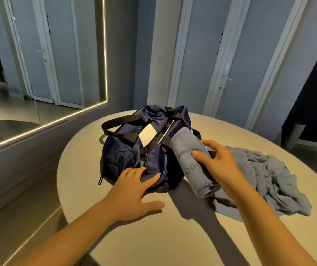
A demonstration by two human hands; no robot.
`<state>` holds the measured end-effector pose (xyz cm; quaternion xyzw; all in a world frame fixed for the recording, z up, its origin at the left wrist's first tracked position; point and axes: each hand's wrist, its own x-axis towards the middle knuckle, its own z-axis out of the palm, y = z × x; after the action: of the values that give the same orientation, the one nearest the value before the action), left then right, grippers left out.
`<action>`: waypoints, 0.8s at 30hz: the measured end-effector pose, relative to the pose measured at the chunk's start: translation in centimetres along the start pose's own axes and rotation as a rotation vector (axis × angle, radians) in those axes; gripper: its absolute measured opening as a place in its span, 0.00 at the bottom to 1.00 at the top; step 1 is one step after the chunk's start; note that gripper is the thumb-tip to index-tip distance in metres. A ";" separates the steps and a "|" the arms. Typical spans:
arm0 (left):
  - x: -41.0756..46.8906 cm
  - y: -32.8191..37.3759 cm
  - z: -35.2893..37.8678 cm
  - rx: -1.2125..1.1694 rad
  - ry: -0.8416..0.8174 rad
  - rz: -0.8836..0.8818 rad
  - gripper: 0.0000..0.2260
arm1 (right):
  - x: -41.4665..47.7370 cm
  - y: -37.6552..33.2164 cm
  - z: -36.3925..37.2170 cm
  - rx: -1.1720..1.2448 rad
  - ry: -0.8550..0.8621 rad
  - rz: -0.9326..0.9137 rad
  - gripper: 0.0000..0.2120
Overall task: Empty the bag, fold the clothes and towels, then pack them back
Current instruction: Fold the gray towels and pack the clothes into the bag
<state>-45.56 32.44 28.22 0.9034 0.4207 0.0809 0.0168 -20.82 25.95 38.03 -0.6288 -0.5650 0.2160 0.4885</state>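
A dark navy duffel bag (134, 150) with black straps lies on the oval table (153, 237), a pale square tag on its top. My left hand (134, 191) rests flat on the bag's near end, fingers spread. My right hand (217, 160) grips a folded grey-blue garment (188, 158) with printed lettering, which sticks out of the bag's right side and slants down toward the table. A crumpled grey-blue towel (272, 179) lies on the table to the right, partly under my right forearm.
A mirror (38, 64) with a lit edge strip leans along the wall at left. White doors (240, 64) stand behind the table. The table's rounded edge drops off at the left and the far side.
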 end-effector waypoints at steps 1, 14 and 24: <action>-0.8 0.3 0.0 -0.002 -0.002 0.000 0.40 | 0.5 -1.0 0.6 -0.004 -0.012 -0.043 0.12; -11.9 5.1 -3.8 -0.169 -0.130 0.001 0.41 | 1.0 -2.1 2.9 -0.653 -0.159 0.075 0.17; 1.2 1.5 -11.4 -0.014 0.306 -0.367 0.20 | -0.7 -2.1 0.6 -0.636 -0.308 0.187 0.24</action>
<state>-45.52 31.95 39.75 0.7888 0.5751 0.2152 -0.0265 -22.52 25.27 39.42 -0.7583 -0.6110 0.1654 0.1557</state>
